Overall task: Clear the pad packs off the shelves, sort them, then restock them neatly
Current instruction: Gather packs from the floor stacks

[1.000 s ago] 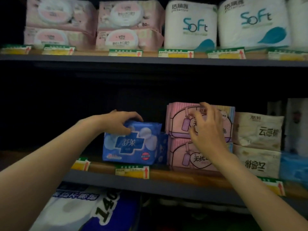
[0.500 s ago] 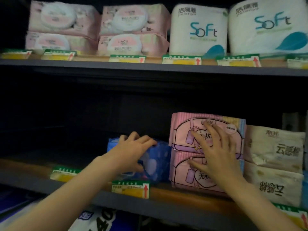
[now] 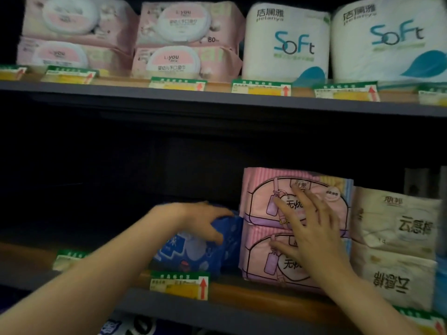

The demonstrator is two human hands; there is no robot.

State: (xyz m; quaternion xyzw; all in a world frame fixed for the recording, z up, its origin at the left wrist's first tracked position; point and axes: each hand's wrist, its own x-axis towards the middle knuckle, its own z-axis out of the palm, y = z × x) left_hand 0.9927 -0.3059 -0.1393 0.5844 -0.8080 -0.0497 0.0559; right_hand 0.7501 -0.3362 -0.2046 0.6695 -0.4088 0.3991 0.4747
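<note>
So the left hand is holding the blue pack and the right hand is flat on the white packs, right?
Not quite. The head view shows the right hand flat on the stacked pink packs, not the white packs beside them. The left hand does grip the blue pack.
</note>
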